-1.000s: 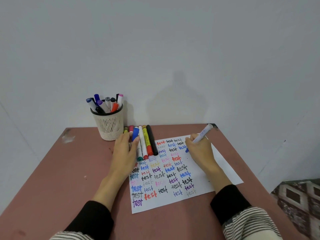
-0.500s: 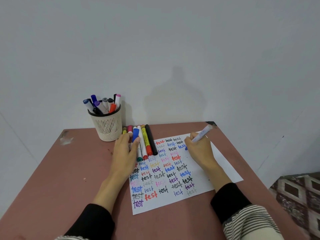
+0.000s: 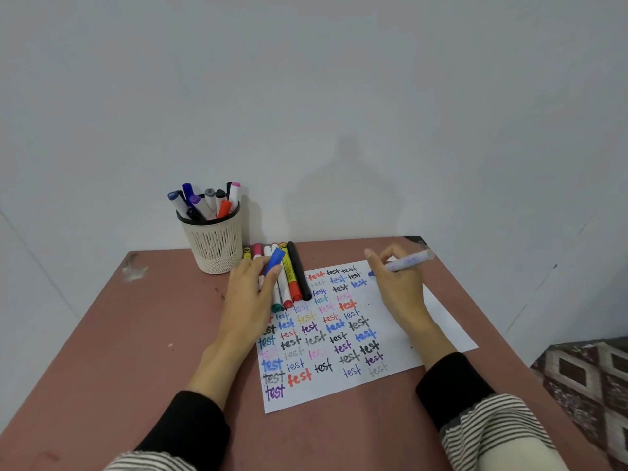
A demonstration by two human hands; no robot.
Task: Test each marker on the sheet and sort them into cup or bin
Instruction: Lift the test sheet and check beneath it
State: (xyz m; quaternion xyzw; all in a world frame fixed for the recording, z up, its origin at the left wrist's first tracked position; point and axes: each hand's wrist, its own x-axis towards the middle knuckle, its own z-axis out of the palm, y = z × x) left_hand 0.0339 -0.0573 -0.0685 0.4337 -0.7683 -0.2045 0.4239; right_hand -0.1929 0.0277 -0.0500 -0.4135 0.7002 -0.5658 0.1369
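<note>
Change: since half a second ago the right hand [image 3: 396, 287] has drawn its blue marker [image 3: 406, 261] off the last written word, and the left hand [image 3: 249, 294] has tipped the blue cap [image 3: 274, 261] up between its fingertips.
Right hand: grips the uncapped blue marker in a writing hold, barrel pointing up and right, tip near the top edge of the sheet [image 3: 438, 321], just right of the top rows of words; whether the tip touches the paper, I cannot tell.
Left hand: pinches the blue cap, palm down across the sheet's left edge, over the near ends of the lying markers.
Sheet: flat on the reddish table [image 3: 119, 334], covered in rows of "test" in many colours.
Untested row: about six markers [image 3: 294, 277] lie side by side between the cup and the sheet, their near ends on its top left corner.
Cup: mesh cup [image 3: 214, 246] stands at the back left, holding several capped markers.
Bin: none in view.
Meaning: likely the blue test is finished; recapping and then sorting this marker look next.
Progress: roughly halfway, judged by cup against row.
</note>
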